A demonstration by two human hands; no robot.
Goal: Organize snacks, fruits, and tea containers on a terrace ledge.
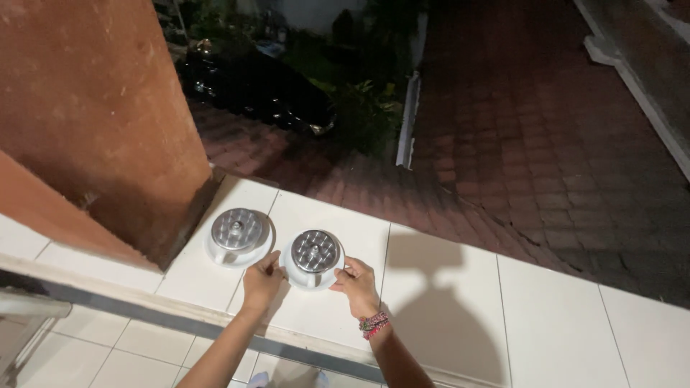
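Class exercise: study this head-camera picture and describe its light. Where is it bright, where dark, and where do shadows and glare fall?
Head view: the white tiled ledge is brightly lit, the tiled roof and plants beyond are dim; a dark person-shaped shadow falls right of the right hand; the two metal lids glint; the left hand is sharp.

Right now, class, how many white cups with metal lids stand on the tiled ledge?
2. One cup stands beside the reddish wall; the other cup sits between the left hand and right hand. None looks hidden.
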